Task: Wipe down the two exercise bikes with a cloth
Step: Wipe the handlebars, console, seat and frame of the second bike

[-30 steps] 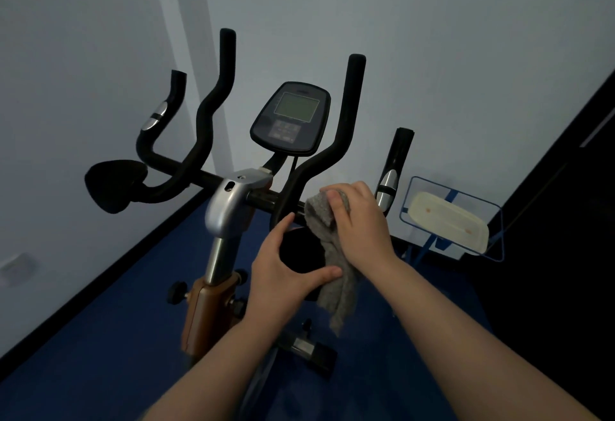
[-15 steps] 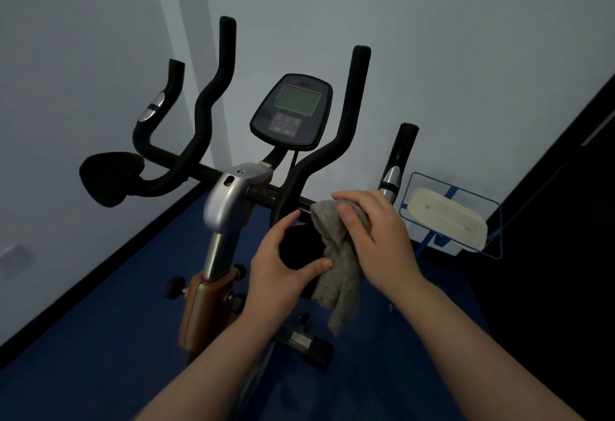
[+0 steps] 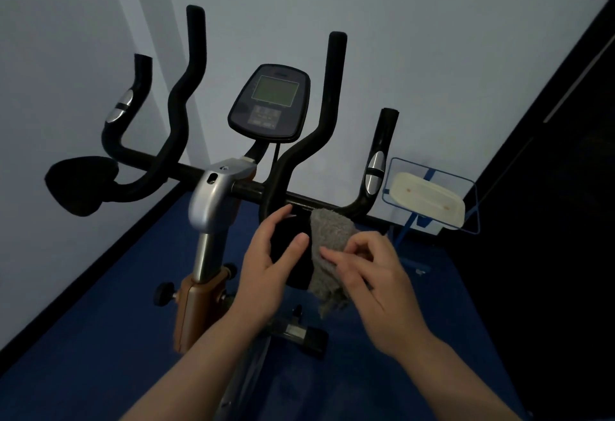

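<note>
hands (image 3: 319,270) hold grey cloth (image 3: 329,254) against bike pad (image 3: 293,251); console writing unreadable.

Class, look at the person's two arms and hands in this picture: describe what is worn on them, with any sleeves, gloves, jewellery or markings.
Both forearms are bare as far as the picture's lower edge: no sleeves show. The left hand and right hand wear no gloves. No ring, watch, bracelet or marking shows on either, though the light is dim.

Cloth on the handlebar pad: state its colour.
Grey, a fuzzy terry cloth; the head view shows it.
</note>
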A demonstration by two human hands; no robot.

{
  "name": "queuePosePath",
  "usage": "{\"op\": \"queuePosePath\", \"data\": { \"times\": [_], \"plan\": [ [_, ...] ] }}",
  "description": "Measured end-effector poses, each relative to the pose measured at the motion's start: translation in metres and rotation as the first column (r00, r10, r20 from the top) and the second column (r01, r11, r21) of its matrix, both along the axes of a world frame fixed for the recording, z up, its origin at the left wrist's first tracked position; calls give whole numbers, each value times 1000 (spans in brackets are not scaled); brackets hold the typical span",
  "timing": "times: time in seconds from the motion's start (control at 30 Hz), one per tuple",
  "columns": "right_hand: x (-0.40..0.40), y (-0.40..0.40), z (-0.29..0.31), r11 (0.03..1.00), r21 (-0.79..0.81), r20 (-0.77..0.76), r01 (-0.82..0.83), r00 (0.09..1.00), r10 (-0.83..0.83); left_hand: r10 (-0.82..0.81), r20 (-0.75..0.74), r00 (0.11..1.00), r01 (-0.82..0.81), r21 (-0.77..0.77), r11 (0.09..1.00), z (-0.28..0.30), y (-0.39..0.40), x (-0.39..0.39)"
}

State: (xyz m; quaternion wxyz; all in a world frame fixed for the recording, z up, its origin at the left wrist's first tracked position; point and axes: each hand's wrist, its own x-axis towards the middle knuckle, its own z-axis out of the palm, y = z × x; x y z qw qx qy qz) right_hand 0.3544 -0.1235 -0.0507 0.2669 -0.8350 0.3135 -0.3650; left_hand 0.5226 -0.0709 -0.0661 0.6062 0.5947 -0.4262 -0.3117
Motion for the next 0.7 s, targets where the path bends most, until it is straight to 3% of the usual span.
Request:
{"op": "queuePosePath", "data": {
  "times": [0.13,0.23,0.37,0.57,0.7],
  "plan": [
    [8,0,4,973,108,79,202,974,-211,30,59,998,-31,9,999,-3,-1,-2],
    [25,0,2,921,150,-47,360,933,-357,57,113,992,-57,1,998,-7,-2,-1],
    [51,7,-5,905,207,-104,373,928,-358,19,91,996,-18,-16,1000,-9,-1,4],
    [60,-6,4,936,109,-173,336,933,-315,-3,87,996,7,-49,999,-9,0,7],
    [46,18,-9,938,139,-94,317,947,-306,-1,70,998,6,-71,997,-12,-1,7]
  ]
}}
